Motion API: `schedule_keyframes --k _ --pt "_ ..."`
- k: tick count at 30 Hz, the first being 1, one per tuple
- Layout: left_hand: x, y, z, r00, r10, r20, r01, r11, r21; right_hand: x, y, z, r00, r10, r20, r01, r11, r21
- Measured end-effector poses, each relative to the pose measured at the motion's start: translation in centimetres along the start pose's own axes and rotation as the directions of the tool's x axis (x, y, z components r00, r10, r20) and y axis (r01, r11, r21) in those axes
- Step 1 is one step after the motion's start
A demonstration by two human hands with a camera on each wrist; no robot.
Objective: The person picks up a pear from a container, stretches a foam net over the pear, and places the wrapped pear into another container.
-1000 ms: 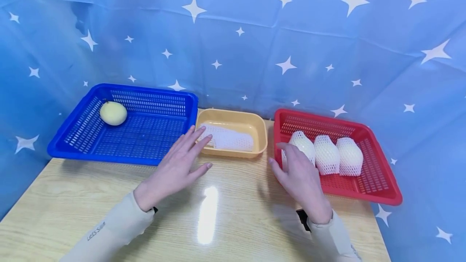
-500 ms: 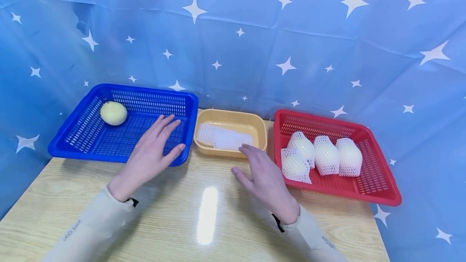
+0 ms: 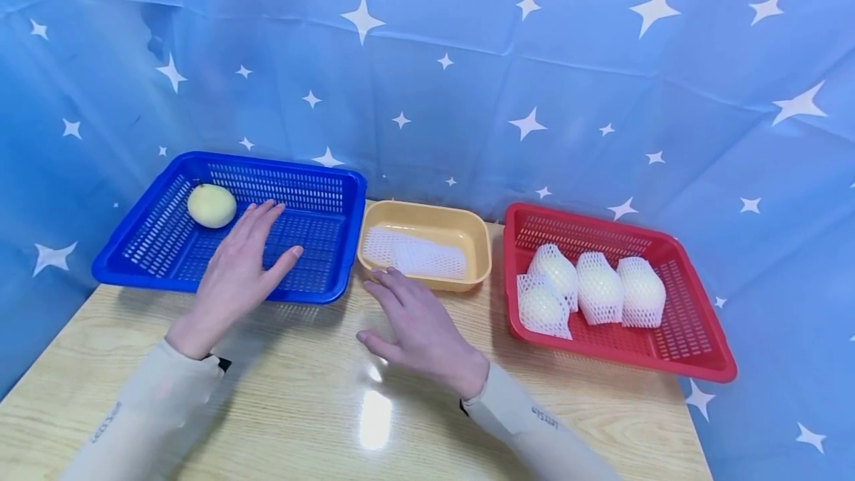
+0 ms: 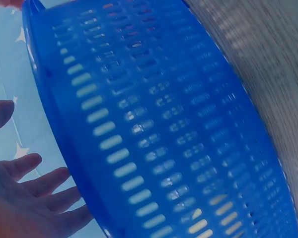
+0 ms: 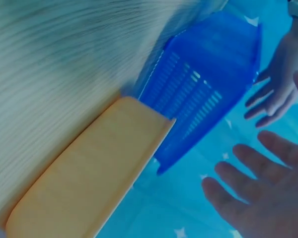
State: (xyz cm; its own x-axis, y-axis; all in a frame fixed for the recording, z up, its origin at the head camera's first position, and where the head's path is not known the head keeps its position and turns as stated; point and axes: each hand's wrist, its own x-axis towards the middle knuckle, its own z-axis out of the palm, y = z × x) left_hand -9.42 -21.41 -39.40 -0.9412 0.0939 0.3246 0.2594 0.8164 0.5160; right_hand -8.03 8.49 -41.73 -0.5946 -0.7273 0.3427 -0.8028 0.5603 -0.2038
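Note:
My left hand [image 3: 237, 269] hovers over the front of the blue basket [image 3: 327, 293], fingers extended and holding nothing. A pale yellow-green pear [image 3: 211, 205] lies in that basket's back left part, just beyond the left fingertips. My right hand [image 3: 421, 332] is over the table in front of the tan tray [image 3: 473, 227], fingers spread and holding nothing. White foam net sleeves [image 3: 427, 257] lie flat inside the tray. In the right wrist view, the right hand [image 5: 268, 188] appears beside the tray [image 5: 89, 168], with the left hand [image 5: 283, 74] farther off.
On the right stands a red basket [image 3: 708, 318]. Several pears in foam nets [image 3: 599, 288] sit toward its left side. A wooden table [image 3: 300, 399] carries everything, and a blue star-patterned curtain [image 3: 427, 43] hangs close behind the containers.
Both hands have moved left: the left one from beside the tan tray to over the blue basket, the right one from the red basket to in front of the tray. The pears have stayed put.

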Motion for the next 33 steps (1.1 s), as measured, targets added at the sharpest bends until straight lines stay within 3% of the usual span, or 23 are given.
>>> schedule_keyframes --k 12,20,27,33 --pt "-0.3 -1.3 -0.5 0.998 -0.056 -0.024 0.056 0.998 0.006 2.8 -1.9 2.1 0.984 -0.018 0.179 0.038 0.993 -0.108" --pt "0.3 -2.1 -1.5 0.994 -0.108 0.016 0.107 0.994 0.010 3.1 -1.9 3.0 0.978 -0.035 0.204 0.067 0.986 -0.150" --pt "0.9 -3.3 -3.5 0.984 -0.173 0.039 0.173 0.985 -0.008 3.2 -2.0 2.9 0.972 -0.040 0.232 0.079 0.984 -0.161" --pt "2.6 -5.3 -5.8 0.963 -0.262 0.068 0.262 0.965 0.008 3.1 -2.0 2.9 0.971 -0.044 0.235 0.085 0.982 -0.167"
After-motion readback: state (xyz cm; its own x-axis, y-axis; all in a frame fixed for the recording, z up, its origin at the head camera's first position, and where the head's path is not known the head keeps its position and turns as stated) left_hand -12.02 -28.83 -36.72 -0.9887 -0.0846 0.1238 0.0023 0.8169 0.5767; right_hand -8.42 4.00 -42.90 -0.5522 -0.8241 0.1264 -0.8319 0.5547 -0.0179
